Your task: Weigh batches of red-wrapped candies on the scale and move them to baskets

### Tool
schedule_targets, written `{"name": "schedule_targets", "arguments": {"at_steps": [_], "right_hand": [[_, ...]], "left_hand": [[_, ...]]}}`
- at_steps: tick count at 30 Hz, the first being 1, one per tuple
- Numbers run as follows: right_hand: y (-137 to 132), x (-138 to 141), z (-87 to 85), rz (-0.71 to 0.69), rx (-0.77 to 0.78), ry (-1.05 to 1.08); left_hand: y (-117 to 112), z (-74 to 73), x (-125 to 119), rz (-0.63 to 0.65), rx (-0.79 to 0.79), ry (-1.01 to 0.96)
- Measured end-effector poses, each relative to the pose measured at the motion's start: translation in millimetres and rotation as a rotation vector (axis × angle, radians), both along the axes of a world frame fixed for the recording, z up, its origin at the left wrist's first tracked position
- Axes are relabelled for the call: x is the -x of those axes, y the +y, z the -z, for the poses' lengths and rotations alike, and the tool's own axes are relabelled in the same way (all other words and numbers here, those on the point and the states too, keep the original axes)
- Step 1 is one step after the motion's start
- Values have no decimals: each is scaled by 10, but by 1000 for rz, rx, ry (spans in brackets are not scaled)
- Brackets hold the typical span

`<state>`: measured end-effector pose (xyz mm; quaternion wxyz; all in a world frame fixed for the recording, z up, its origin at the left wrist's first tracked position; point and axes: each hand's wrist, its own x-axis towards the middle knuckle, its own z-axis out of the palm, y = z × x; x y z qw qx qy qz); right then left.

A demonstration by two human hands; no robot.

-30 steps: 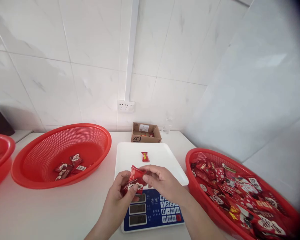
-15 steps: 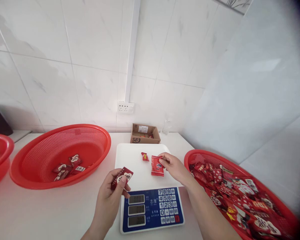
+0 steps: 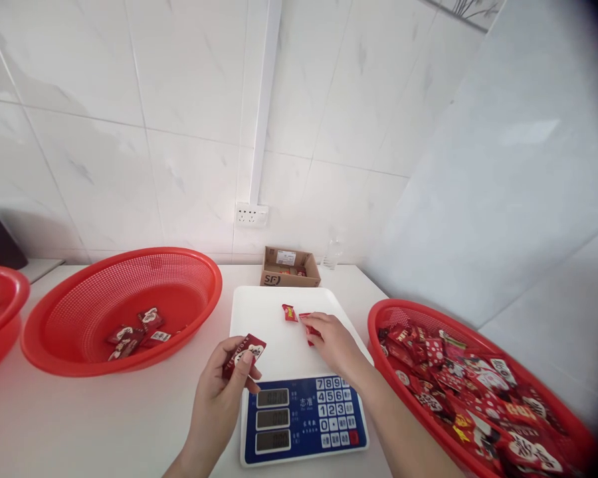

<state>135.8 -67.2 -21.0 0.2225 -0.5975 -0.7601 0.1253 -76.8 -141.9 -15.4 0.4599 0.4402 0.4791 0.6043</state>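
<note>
My left hand [image 3: 225,380] is closed around a dark red candy packet [image 3: 244,355] with a white printed patch, held near the scale's front left. Over the scale's white pan [image 3: 264,332], my right hand [image 3: 335,340] has its fingers closed on a bright red packet [image 3: 308,326], which it mostly covers. A small red wrapped piece [image 3: 290,313] with yellow lettering lies on the pan just left of those fingers. The scale's blue panel [image 3: 303,419] with displays and number keys faces me.
To the right, a red basket [image 3: 386,307] is heaped with mixed red packets. On the left, another red basket [image 3: 44,332] holds several dark red packets, with part of a third basket [image 3: 4,305] beyond. A small cardboard box [image 3: 299,280] and a clear plastic container [image 3: 333,252] stand behind the scale.
My right hand has turned over and lowered on the pan, now covering most of the bright red packet. The top display's digits look different. My left hand is nearly still.
</note>
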Motion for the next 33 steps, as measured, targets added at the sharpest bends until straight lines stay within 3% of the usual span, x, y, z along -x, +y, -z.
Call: {"name": "schedule_targets", "arguments": {"at_steps": [4, 9, 20, 24, 33], "right_hand": [[120, -35, 15, -11, -24, 5], [134, -40, 24, 17, -21, 33], [188, -185, -29, 268, -42, 136], [218, -206, 1, 219, -61, 150], [190, -145, 92, 99, -141, -54]], "left_hand": [[38, 95, 42, 61, 0, 15], [65, 160, 48, 40, -54, -22], [50, 176, 39, 97, -41, -40], [57, 188, 39, 100, -53, -38], [55, 198, 33, 92, -53, -53]]}}
